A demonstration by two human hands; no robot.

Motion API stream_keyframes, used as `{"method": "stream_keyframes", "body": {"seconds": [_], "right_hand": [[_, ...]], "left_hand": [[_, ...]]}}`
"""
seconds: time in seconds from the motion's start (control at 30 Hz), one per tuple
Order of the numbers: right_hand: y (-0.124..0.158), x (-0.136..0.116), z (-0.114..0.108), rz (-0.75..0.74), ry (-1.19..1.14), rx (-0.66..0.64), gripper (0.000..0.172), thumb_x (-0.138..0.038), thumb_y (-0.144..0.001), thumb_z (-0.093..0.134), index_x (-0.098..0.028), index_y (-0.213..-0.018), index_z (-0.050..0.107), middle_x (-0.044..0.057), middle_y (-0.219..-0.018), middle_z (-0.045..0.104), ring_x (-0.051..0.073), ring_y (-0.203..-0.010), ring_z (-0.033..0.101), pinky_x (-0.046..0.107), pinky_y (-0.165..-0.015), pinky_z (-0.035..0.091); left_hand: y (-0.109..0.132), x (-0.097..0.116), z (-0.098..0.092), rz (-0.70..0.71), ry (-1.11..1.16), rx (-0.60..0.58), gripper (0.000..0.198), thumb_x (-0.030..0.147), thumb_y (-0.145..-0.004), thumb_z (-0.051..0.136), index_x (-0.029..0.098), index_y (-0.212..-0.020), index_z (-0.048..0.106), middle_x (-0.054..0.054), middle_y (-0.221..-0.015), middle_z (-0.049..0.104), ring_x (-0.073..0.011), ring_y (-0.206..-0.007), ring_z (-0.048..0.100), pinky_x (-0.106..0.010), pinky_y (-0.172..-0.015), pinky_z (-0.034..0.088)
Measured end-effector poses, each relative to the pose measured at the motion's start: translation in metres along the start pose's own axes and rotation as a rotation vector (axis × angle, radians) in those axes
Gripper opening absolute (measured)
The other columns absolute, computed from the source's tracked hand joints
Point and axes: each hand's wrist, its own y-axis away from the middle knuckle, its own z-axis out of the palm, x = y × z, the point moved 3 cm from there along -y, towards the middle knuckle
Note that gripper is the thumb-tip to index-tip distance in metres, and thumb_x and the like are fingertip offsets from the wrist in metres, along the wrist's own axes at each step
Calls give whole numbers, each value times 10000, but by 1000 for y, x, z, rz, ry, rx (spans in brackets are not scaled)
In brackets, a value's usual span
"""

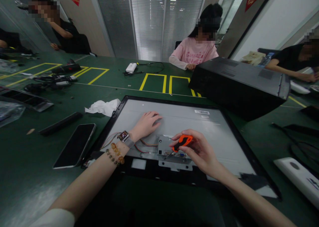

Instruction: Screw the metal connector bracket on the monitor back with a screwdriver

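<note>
A flat display panel in a black frame lies back side up on the table. My left hand rests on its grey metal back, fingers stretched out and holding nothing. In my right hand is a screwdriver with an orange and black handle, gripped between thumb and fingers. Its thin shaft points down and left toward a metal bracket with a blue video port. Whether the tip touches a screw cannot be made out. Thin coloured wires run left from the bracket's housing.
A black casing stands tilted behind the panel's right side. At left lie a phone, a black bar and a white tissue. A white device sits at right. Co-workers sit across the green table.
</note>
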Motion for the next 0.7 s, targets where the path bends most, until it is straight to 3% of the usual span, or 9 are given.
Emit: {"method": "stream_keyframes", "body": {"seconds": [0.5, 0.7], "right_hand": [[0, -3, 0, -16, 25, -12, 441, -124, -962, 530, -356, -1332, 466, 50, -1178, 650, 182, -962, 715, 340, -825, 607], [-3, -15, -3, 25, 67, -8, 432, -153, -992, 455, -343, -1380, 471, 75, -1357, 588, 248, -1177, 626, 431, -942, 564]], "left_hand": [[0, 0, 0, -10, -4, -9, 269, 229, -944, 553, 213, -1209, 598, -64, -1218, 584, -237, -1119, 541, -393, -964, 427], [1, 0, 1, 2, 9, 18, 262, 218, -940, 556, 203, -1198, 596, -69, -1216, 585, -236, -1121, 541, -396, -969, 428]]}}
